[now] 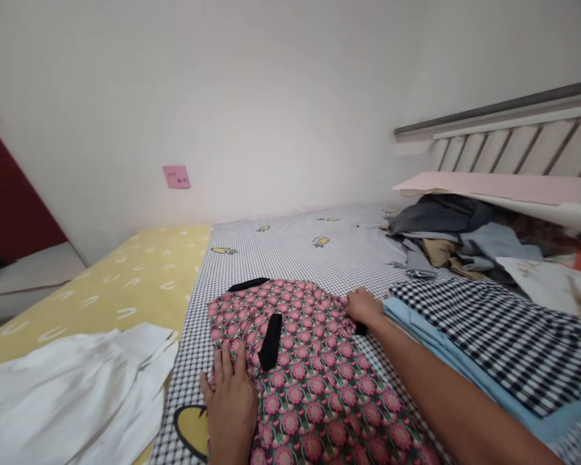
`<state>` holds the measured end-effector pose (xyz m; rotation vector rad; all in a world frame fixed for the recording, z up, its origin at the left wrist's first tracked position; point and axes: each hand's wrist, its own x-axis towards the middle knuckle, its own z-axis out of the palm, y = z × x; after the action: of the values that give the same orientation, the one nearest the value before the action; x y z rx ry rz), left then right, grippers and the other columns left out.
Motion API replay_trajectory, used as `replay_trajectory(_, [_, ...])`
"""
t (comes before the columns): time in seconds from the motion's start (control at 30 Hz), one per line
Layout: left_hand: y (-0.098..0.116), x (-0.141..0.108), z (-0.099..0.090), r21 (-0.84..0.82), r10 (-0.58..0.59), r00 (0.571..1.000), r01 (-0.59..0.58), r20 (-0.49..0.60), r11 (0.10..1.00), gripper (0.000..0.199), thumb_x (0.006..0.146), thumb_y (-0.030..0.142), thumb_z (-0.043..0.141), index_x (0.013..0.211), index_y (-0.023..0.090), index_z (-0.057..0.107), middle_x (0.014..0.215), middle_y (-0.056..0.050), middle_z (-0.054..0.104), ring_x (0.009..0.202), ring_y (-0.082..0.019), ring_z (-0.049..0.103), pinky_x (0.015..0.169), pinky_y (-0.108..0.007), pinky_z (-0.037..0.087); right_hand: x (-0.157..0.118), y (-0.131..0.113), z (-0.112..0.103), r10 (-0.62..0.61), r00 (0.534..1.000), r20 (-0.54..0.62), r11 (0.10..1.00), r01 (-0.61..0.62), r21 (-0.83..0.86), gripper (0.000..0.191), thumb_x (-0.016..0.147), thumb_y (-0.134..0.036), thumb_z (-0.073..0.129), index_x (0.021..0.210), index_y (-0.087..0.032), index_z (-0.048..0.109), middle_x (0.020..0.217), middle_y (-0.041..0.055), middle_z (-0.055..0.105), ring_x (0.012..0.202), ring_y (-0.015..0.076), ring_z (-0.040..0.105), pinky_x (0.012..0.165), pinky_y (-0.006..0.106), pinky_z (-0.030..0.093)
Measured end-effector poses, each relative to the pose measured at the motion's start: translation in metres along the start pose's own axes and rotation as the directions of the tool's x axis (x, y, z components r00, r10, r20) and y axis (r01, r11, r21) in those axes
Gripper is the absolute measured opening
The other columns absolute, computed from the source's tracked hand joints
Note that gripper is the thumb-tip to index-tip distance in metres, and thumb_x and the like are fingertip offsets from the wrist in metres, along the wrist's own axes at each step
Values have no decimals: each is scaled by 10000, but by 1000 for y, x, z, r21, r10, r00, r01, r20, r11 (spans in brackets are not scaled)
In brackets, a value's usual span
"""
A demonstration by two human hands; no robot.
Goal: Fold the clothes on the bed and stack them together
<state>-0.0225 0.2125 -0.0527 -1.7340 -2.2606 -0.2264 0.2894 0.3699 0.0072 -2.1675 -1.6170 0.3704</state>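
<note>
Matt printed cloth garment (314, 368)

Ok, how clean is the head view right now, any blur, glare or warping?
Head view: soft, even light, no glare; the floral garment and left hand are fairly sharp; the red edge at far left smears; wide-angle bends the headboard rails and stretches the right hand's forearm.

Two of my hands, left (232, 403) and right (364, 306), one pink floral garment (314, 374), one white cloth (72, 387), one pink sticky note (177, 176), one checked black-and-white fabric (503, 336).
</note>
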Motion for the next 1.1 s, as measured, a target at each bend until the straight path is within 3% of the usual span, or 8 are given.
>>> replay_trajectory(0.17, [0, -1, -1, -44, 1, 1000, -1, 0, 999, 594, 933, 86, 328, 1487, 267, 444, 1614, -136, 373, 1486, -327, 369, 1173, -659, 282, 4, -3, -8, 22, 999, 28, 943, -30, 330, 173, 679, -314, 710, 616, -208, 588, 578, 30, 631, 695, 214, 648, 585, 274, 440])
replay_trajectory(0.27, [1, -2, -1, -53, -1, 1000, 0, -11, 999, 601, 927, 75, 325, 1485, 259, 449, 1608, -145, 379, 1487, -332, 365, 1173, -665, 276, 4, -23, -16, 5, 1000, 12, 861, -11, 508, 163, 654, -283, 674, 604, -228, 529, 487, -22, 556, 537, 161, 563, 499, 251, 386])
replay_trajectory(0.4, [2, -2, 1, -84, -16, 1000, 16, 0, 996, 603, 921, 91, 349, 1493, 258, 437, 1621, -133, 354, 1501, -326, 340, 1191, -654, 254, -5, -74, -9, -53, 999, 0, 757, 40, 652, 170, 606, -242, 670, 642, -236, 503, 496, -57, 523, 508, 135, 507, 481, 235, 355])
replay_trajectory(0.57, [2, -1, 2, -125, -17, 1000, 18, 6, 992, 602, 923, 103, 363, 1502, 254, 423, 1619, -141, 361, 1500, -334, 339, 1185, -666, 259, -42, -149, 27, -201, 973, 113, 662, 50, 748, 232, 662, -300, 703, 854, -219, 601, 646, -42, 630, 576, 140, 579, 504, 225, 400])
replay_trajectory(0.73, [3, -2, 2, -145, -25, 1000, 25, 2, 989, 590, 930, 107, 348, 1500, 235, 431, 1621, -146, 364, 1503, -323, 336, 1196, -657, 246, -87, -186, 53, -424, 812, 401, 604, -76, 793, 527, 783, -469, 703, 1256, -276, 573, 893, 14, 758, 651, 171, 704, 530, 253, 494])
replay_trajectory(0.8, [3, -2, 0, -146, -25, 1000, 26, 6, 989, 589, 930, 107, 342, 1499, 231, 434, 1620, -145, 366, 1505, -318, 333, 1199, -649, 245, -95, -182, 48, -465, 777, 425, 560, -113, 821, 563, 840, -514, 647, 1346, -307, 509, 1021, 34, 761, 716, 170, 730, 582, 274, 536])
replay_trajectory(0.9, [2, -2, -3, -156, -20, 1000, 22, 16, 988, 595, 923, 110, 359, 1502, 229, 430, 1620, -151, 364, 1502, -325, 337, 1197, -651, 245, -98, -153, 25, -426, 838, 341, 483, -107, 869, 446, 877, -472, 606, 1276, -283, 543, 1089, 40, 734, 773, 148, 717, 654, 274, 548])
replay_trajectory(1.1, [2, -2, -7, -214, -19, 1000, 22, 18, 977, 579, 938, 121, 337, 1505, 198, 428, 1622, -170, 357, 1513, -333, 311, 1204, -655, 221, -162, -44, -15, -335, 912, 235, 431, -74, 900, 344, 774, -484, 684, 994, -220, 688, 779, 14, 691, 615, 146, 617, 552, 262, 451])
